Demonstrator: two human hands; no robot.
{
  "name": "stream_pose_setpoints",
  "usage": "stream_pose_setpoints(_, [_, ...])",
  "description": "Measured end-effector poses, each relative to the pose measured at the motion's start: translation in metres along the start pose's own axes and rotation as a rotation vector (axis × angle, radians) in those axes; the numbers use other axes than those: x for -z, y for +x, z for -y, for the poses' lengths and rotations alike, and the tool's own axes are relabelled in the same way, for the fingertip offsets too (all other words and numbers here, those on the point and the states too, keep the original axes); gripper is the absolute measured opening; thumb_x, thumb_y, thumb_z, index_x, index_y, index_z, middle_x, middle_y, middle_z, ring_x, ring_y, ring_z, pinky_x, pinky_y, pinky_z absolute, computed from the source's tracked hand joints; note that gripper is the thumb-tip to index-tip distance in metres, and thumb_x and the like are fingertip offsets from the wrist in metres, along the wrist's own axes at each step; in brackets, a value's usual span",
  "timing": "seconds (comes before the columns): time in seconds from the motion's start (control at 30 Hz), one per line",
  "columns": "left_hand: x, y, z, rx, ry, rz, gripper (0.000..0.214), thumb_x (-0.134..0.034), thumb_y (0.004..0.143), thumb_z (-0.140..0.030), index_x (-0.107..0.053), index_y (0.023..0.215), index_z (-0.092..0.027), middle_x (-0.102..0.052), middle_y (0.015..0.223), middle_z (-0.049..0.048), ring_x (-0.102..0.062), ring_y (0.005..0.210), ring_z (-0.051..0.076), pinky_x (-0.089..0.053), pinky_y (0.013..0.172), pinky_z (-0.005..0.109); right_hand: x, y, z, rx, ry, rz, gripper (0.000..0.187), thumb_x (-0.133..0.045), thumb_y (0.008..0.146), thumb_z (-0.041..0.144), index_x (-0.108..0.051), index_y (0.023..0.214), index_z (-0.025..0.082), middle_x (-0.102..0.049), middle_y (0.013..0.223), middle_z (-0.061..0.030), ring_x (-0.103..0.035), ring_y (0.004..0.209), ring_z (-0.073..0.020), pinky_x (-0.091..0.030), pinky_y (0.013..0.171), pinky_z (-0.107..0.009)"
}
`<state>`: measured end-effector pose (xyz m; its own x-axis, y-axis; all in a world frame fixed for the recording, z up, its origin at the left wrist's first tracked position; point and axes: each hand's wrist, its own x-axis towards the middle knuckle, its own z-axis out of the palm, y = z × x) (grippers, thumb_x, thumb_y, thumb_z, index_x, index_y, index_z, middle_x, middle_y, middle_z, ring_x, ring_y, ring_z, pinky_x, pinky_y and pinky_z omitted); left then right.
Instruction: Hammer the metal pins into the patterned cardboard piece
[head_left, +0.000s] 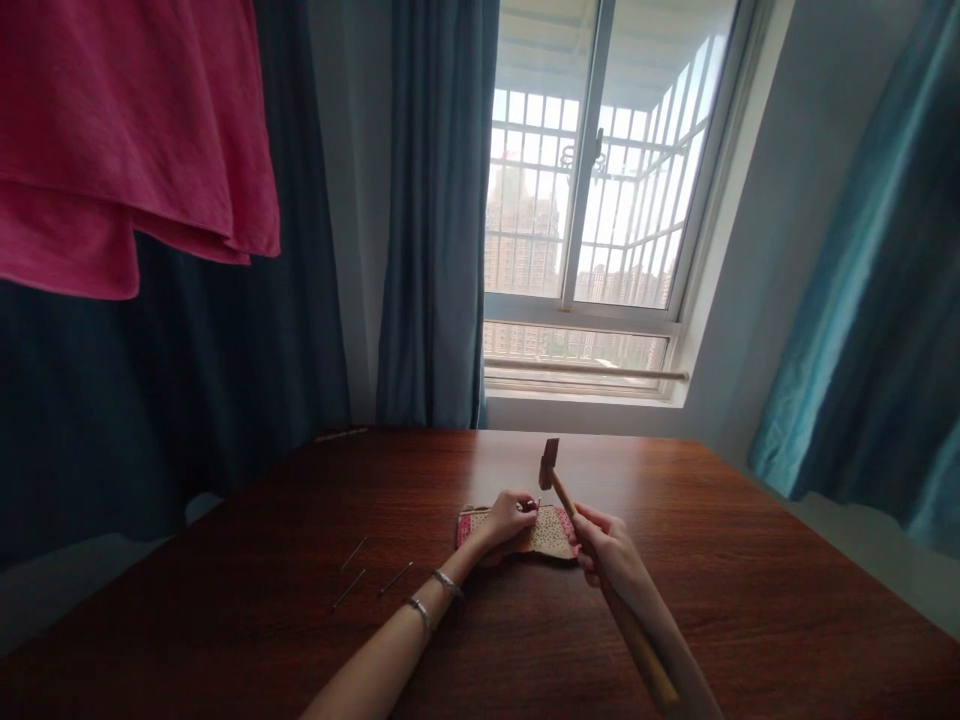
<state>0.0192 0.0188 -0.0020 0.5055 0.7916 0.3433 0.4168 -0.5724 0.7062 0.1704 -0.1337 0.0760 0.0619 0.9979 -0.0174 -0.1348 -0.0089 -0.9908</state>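
My left hand is closed in a pinch around a thin nail, which stands roughly upright over a cloth pad. The pad is beige with dark spots and has pinkish-red ends; it lies flat beneath that hand. In my right hand is a hammer, gripped partway along its long wooden handle. The hammer's head is raised just above and beyond the nail, apart from it. Whether the nail's tip has entered the pad is hidden by my fingers.
Three long nails lie loose on the brown wooden table, left of my left forearm. A pink cloth hangs at the upper left. Blue curtains and a barred window stand behind the table.
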Motion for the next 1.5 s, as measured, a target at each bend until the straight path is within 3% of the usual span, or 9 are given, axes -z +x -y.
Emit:
stream_pose_setpoints(0.33, [-0.001,0.001,0.003,-0.020,0.003,-0.007,0.022,-0.053,0.070,-0.023,-0.070,0.078,-0.011,-0.068,0.076,0.0051,-0.058,0.071,0.016,-0.041,0.065,0.022,0.003,0.000,0.003,0.000,-0.038,0.017,0.035,-0.060,0.069,0.048,-0.053,0.083,0.017,-0.046,0.058,0.0065,-0.034,0.034,-0.0025,-0.023,0.028,-0.015])
stream_pose_setpoints(0.77, [-0.005,0.002,0.008,-0.033,-0.019,-0.001,0.021,-0.053,0.069,-0.021,-0.069,0.076,-0.010,-0.067,0.073,0.0039,-0.056,0.068,0.014,-0.040,0.063,0.021,-0.002,-0.005,-0.003,-0.028,-0.040,0.025,0.038,-0.056,0.072,0.048,-0.053,0.096,0.017,-0.047,0.063,0.0067,-0.034,0.034,-0.0018,-0.025,0.027,-0.014])
stream_pose_setpoints(1.2, [-0.003,0.001,0.003,0.001,-0.006,0.010,0.019,-0.054,0.068,-0.020,-0.069,0.076,-0.011,-0.067,0.075,0.0043,-0.056,0.069,0.014,-0.041,0.064,0.022,0.000,-0.003,-0.004,-0.062,-0.074,0.052,0.036,-0.056,0.072,0.047,-0.054,0.093,0.017,-0.047,0.061,0.0069,-0.035,0.034,-0.0027,-0.024,0.027,-0.015])
stream_pose_setpoints(1.5, [-0.004,0.001,0.006,-0.015,-0.034,0.018,0.019,-0.053,0.068,-0.019,-0.069,0.075,-0.010,-0.066,0.072,0.0038,-0.056,0.068,0.014,-0.039,0.062,0.020,-0.001,-0.001,-0.006,-0.048,-0.065,0.019,0.047,-0.057,0.070,0.049,-0.054,0.104,0.017,-0.047,0.061,0.0066,-0.036,0.034,-0.0035,-0.025,0.028,-0.016])
